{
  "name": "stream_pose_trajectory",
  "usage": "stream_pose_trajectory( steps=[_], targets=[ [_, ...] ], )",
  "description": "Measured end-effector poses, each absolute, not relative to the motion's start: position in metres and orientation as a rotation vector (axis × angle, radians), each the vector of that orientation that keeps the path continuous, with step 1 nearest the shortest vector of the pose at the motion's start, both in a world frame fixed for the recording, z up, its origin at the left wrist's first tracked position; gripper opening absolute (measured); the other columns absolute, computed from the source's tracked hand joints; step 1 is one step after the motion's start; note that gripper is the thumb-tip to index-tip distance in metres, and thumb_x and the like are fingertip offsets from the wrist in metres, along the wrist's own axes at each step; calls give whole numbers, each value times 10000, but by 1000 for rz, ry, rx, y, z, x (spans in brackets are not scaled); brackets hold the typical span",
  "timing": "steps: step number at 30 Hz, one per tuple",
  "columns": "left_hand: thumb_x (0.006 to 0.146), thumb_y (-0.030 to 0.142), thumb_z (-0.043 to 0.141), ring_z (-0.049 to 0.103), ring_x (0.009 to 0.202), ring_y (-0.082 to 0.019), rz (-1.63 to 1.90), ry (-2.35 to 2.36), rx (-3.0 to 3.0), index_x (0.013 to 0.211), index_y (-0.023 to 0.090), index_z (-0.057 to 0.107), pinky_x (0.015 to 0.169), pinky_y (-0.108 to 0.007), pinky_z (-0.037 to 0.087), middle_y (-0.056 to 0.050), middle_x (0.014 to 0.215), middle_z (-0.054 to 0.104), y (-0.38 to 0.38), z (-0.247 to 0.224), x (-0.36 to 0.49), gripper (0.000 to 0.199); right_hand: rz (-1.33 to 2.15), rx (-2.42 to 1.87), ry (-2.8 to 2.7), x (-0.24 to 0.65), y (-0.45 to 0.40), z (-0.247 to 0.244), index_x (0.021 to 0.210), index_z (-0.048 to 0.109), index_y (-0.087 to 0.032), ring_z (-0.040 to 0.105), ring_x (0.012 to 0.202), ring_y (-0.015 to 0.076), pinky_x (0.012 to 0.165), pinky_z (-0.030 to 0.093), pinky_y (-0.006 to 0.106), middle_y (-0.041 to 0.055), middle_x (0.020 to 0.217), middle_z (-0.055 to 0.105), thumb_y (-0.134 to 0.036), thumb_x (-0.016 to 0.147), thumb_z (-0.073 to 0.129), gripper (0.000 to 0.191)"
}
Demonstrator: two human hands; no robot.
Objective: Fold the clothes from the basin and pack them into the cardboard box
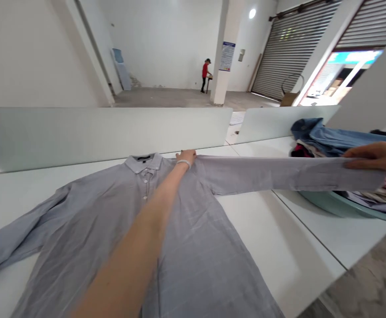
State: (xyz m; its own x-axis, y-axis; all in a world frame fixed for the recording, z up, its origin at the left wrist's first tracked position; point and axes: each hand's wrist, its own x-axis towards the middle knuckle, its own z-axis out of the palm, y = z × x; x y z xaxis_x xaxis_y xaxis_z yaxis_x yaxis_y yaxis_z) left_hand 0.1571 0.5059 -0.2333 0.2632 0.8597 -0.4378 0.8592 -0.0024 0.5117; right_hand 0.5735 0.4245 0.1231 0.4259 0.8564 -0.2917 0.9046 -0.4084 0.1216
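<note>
A grey button-up shirt (206, 247) lies front up on the white table, collar at the far side. My left hand (186, 156) is closed on the shirt's shoulder beside the collar; a pale bracelet circles that wrist. Out to the right, my right hand (375, 155) pinches the upper edge of the sleeve near its cuff. That sleeve (262, 173) is stretched straight between both hands, its end raised over a basin. The other sleeve (23, 234) lies loosely creased toward the lower left.
A pale green basin (332, 206) heaped with clothes, including blue denim (352, 140), stands at the right of the table (255, 229). Frosted panels (113, 132) line the table's far edge. Beyond them a person in red (206, 73) stands near a pillar (224, 84).
</note>
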Motion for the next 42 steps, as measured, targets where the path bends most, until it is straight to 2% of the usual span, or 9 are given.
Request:
stream_pose_trajectory(
  steps=[3, 11, 13, 19, 26, 31, 34, 37, 42],
  targets=[
    [903, 295, 432, 534, 1144, -265, -14, 1577, 1847, 978, 276, 635, 967, -501, 365, -36, 1196, 637, 508, -231, 158, 217, -705, 2235, 1338, 560, 419, 131, 1012, 699, -34, 613, 714, 58, 673, 400, 217, 63, 876, 702, -434, 649, 577, 553],
    [905, 257, 426, 565, 1094, -266, -21, 1609, 1861, 1004, 248, 651, 888, -402, 452, -66, 1153, 648, 509, -224, 156, 246, -815, 2486, 1431, 568, 400, 138, 1058, 616, 86, 602, 770, 75, 705, 403, 242, 92, 861, 670, -443, 768, 400, 640],
    [909, 247, 419, 556, 1101, -270, -5, 1620, 1867, 1026, 242, 655, 889, -399, 455, -76, 1165, 638, 508, -223, 157, 263, -855, 2604, 1465, 570, 394, 135, 1058, 598, 58, 598, 756, 77, 697, 412, 233, 89, 849, 660, -422, 804, 440, 565],
    [919, 246, 410, 540, 1097, -294, 42, 1637, 1852, 1053, 204, 665, 893, -418, 450, -120, 1162, 610, 503, -224, 165, 291, -883, 3068, 1475, 547, 384, 129, 878, 571, -178, 534, 589, 69, 511, 404, 170, 3, 699, 602, -196, 854, 594, 38],
    [865, 291, 545, 428, 1214, -333, 94, 1621, 1801, 1111, 224, 630, 958, -453, 406, -130, 1265, 495, 493, -220, 157, 268, -1060, 3354, 1197, 515, 382, 137, 825, 605, -170, 540, 577, 74, 543, 453, 221, 21, 721, 578, -139, 854, 580, 50],
    [829, 244, 583, 395, 1246, -342, 172, 1634, 1726, 1223, 214, 560, 1012, -458, 363, -142, 1327, 427, 487, -210, 113, 396, -1116, 3355, 1259, 505, 399, 141, 876, 623, -147, 593, 642, 102, 599, 484, 296, 118, 909, 648, -176, 841, 608, 48],
    [794, 197, 601, 417, 1242, -318, 241, 1633, 1644, 1145, 200, 609, 1071, -432, 305, -125, 1285, 470, 479, -204, 74, 350, -1184, 3248, 1344, 459, 422, 143, 895, 619, -99, 571, 593, 77, 577, 457, 307, 152, 947, 651, -184, 888, 516, 133],
    [751, 153, 618, 449, 1223, -289, 328, 1642, 1510, 1047, 178, 641, 1098, -398, 272, -111, 1232, 510, 465, -198, 27, 297, -1511, 2994, 1511, 378, 446, 142, 940, 599, -72, 528, 568, 20, 594, 431, 274, 98, 904, 641, -198, 941, 379, 253],
    [739, 194, 658, 585, 1030, -220, 463, 1620, 1128, 984, 175, 604, 940, -345, 454, -78, 1063, 598, 430, -183, -52, 252, -2220, 2545, 1828, 210, 472, 109, 859, 543, -99, 546, 572, 22, 685, 495, 237, -20, 718, 567, -86, 866, 465, 80]
  ],
)
